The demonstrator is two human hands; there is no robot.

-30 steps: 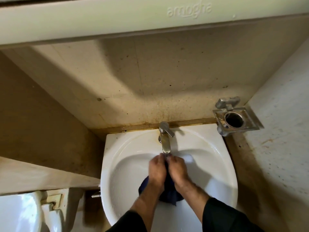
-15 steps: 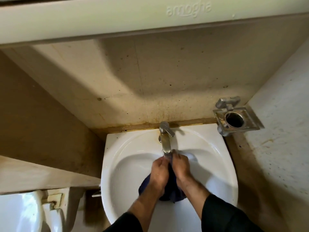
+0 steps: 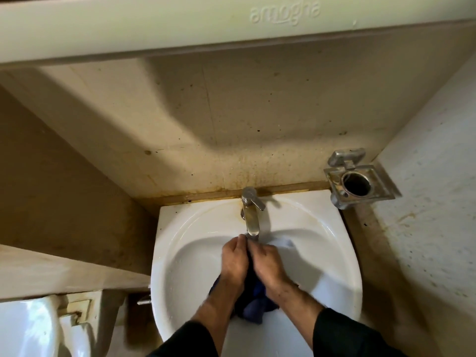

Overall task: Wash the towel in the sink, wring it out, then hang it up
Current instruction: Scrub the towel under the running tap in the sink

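A dark blue towel (image 3: 253, 302) hangs bunched in the white sink (image 3: 185, 266), right under the steel tap (image 3: 251, 215). My left hand (image 3: 234, 261) and my right hand (image 3: 268, 261) grip the towel's upper part side by side, knuckles up, just below the tap's spout. The cloth's lower folds droop between my wrists. Most of the towel's top is hidden by my hands. I cannot tell whether water is running.
A square metal holder (image 3: 358, 185) with a round hole is fixed to the right wall (image 3: 425, 202). A white toilet cistern (image 3: 28, 328) stands at the lower left. A pale cabinet edge (image 3: 180, 29) overhangs the stained back wall.
Both hands have moved a little up toward the spout, rubbing the towel between them. The towel stays bunched in the basin.
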